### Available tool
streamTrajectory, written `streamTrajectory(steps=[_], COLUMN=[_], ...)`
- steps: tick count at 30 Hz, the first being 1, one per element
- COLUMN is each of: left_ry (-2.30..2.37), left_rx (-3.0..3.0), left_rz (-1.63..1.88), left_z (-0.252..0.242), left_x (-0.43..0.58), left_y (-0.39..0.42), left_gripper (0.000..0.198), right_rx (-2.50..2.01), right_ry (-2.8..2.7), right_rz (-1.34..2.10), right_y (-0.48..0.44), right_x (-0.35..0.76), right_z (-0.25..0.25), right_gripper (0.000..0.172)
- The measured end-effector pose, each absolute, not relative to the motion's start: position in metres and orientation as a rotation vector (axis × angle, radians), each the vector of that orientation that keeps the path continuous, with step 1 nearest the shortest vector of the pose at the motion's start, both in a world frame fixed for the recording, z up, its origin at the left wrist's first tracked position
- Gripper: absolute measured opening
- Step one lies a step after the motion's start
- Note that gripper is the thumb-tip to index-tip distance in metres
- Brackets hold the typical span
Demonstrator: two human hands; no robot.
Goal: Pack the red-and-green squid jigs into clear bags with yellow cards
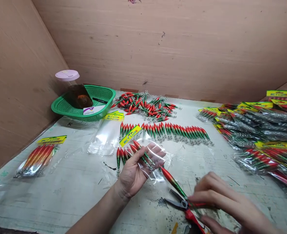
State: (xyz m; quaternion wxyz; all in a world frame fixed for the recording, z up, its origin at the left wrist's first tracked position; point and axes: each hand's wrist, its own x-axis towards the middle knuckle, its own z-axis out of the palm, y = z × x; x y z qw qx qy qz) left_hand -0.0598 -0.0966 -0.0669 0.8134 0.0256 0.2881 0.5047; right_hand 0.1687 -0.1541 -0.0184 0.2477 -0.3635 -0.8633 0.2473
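My left hand (132, 178) is closed on a clear plastic bag (161, 152) with a yellow "BCT LURE" header (130, 136). A few red-and-green squid lures (140, 151) are inside it, partly behind my thumb. My right hand (225, 198), slightly blurred, pinches another fishing lure (173, 181) by its green tail end. That lure's red tip points up and left at the bag's lower right side. Below it on the table lie pliers (192, 216) with red handles and parted jaws, partly covered by my right hand.
A row of lures (184, 134) and a lure pile (148, 107) lie beyond my hands. Packed bags (253, 126) are heaped at right. Flat bags (104, 139), a filled bag (37, 157) and a green basket (84, 117) with a lidded cup (67, 75) are at left.
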Motion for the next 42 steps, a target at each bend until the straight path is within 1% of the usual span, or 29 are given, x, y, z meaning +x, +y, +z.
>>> streamTrajectory(steps=[3, 8, 10, 13, 16, 21, 23, 25, 28, 31, 36, 40, 42], left_ry=[0.589, 0.553, 0.551, 0.581, 0.634, 0.646, 0.64, 0.645, 0.662, 0.666, 0.675, 0.684, 0.685], left_rx=[0.078, 0.107, 0.095, 0.082, 0.079, 0.097, 0.101, 0.098, 0.081, 0.08, 0.082, 0.081, 0.079], left_rz=[1.022, 0.969, 0.965, 0.951, 0.956, 1.056, 1.116, 1.166, 1.19, 1.17, 1.149, 1.139, 1.131], left_z=[-0.069, -0.071, -0.071, -0.07, -0.071, -0.07, -0.068, -0.065, -0.064, -0.066, -0.069, -0.071, -0.072], left_x=[-0.057, -0.054, -0.053, -0.051, -0.05, -0.057, -0.064, -0.069, -0.071, -0.069, -0.067, -0.067, -0.067], left_y=[-0.1, -0.103, -0.103, -0.105, -0.107, -0.101, -0.095, -0.09, -0.088, -0.089, -0.09, -0.09, -0.091], left_gripper=[0.023, 0.026, 0.027, 0.028, 0.03, 0.035, 0.035, 0.036, 0.036, 0.033, 0.03, 0.033, 0.033], right_rx=[-1.045, -1.142, -1.17, -1.202, -1.227, -1.243, -1.32, -1.364, -1.347, -1.329, -1.303, -1.33, -1.344], right_ry=[-2.412, -2.26, -2.184, -2.094, -2.028, -1.984, -2.003, -2.151, -2.36, -2.392, -2.363, -2.206, -2.099], right_rz=[0.404, 0.014, -0.031, -0.081, -0.133, 0.104, 0.153, 0.244, 0.427, 0.471, 0.539, 0.769, 0.865], right_y=[-0.141, -0.136, -0.137, -0.137, -0.136, -0.132, -0.126, -0.119, -0.113, -0.113, -0.115, -0.117, -0.121], right_x=[0.143, 0.119, 0.113, 0.104, 0.1, 0.124, 0.138, 0.146, 0.142, 0.131, 0.138, 0.159, 0.171], right_z=[-0.024, -0.039, -0.044, -0.046, -0.041, -0.039, -0.049, -0.065, -0.088, -0.099, -0.092, -0.083, -0.078], right_gripper=[0.022, 0.026, 0.023, 0.011, 0.015, 0.018, 0.015, 0.013, 0.017, 0.018, 0.012, 0.006, 0.007])
